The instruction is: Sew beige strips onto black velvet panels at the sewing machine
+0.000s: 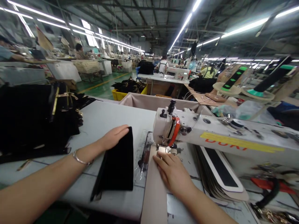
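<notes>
My left hand [115,137] grips the far edge of a black fabric piece [120,165], fingers laid over its top corner. The piece stands partly raised off the table. My right hand [174,172] lies on a long beige strip [153,193] that runs from the needle area toward me. Its fingers are stretched out, and the fingertips touch a small white piece [161,150] by the presser foot. The white sewing machine [196,127] has its head just beyond those fingertips. The underside of my right hand is hidden.
A heap of black pieces with gold zips [35,115] covers the table's left. Stacked rounded panels [221,174] lie under the machine arm. Behind are a fabric-lined bin [144,101], a yellow crate [119,95] and thread cones [234,77]. Other people sit at machines farther off.
</notes>
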A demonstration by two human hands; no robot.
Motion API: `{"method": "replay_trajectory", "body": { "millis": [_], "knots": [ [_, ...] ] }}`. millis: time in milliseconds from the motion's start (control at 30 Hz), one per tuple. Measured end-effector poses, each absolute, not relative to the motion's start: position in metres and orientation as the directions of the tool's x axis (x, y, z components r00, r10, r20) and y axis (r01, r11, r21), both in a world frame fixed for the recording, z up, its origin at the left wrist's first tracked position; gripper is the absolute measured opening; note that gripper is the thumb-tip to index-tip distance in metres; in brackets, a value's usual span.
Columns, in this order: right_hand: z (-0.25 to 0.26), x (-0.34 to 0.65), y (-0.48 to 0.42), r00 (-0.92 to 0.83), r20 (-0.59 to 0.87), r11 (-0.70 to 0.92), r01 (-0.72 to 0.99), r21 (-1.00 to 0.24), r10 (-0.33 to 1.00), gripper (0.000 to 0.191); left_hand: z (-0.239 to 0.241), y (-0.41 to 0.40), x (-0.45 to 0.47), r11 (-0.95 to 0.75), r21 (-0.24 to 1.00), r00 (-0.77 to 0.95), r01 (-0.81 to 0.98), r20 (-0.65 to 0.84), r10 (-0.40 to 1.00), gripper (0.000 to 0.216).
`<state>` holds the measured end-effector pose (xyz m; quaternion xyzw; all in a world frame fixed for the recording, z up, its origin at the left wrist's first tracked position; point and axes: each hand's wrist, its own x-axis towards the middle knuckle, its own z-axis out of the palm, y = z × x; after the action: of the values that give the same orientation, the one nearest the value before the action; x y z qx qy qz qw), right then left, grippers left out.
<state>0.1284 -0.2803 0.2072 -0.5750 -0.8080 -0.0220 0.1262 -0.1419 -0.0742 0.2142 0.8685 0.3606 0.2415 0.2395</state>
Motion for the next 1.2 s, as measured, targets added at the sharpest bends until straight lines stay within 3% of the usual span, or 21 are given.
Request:
{"method": "replay_trajectory", "body": {
  "millis": [133, 333, 667, 1100, 1200],
  "knots": [
    [0.206, 0.131, -0.281, -0.251, 0.258, 0.292, 0.947, -0.132, 0.933, 0.036, 0.215, -0.121, -0.088, -0.644, 0.694, 0.82, 0.322, 0.136, 0.556, 0.03],
    [0.205, 0.127, -0.282, -0.176, 0.258, 0.217, 0.966, -0.14, 0.95, 0.044, 0.207, -0.14, -0.04, -0.542, 0.736, 0.736, 0.406, 0.088, 0.671, 0.007],
    [0.204, 0.129, -0.281, -0.175, 0.24, 0.206, 0.972, -0.11, 0.955, 0.049, 0.218, -0.144, -0.026, -0.593, 0.639, 0.703, 0.491, 0.112, 0.702, 0.014],
    [0.206, 0.128, -0.28, -0.192, 0.222, 0.216, 0.973, -0.086, 0.956, 0.053, 0.212, -0.143, -0.019, -0.595, 0.649, 0.654, 0.474, 0.193, 0.731, 0.015],
    [0.207, 0.13, -0.281, -0.192, 0.216, 0.219, 0.969, -0.111, 0.957, 0.049, 0.213, -0.151, -0.028, -0.658, 0.578, 0.671, 0.482, 0.24, 0.702, 0.017]
  ]
}}
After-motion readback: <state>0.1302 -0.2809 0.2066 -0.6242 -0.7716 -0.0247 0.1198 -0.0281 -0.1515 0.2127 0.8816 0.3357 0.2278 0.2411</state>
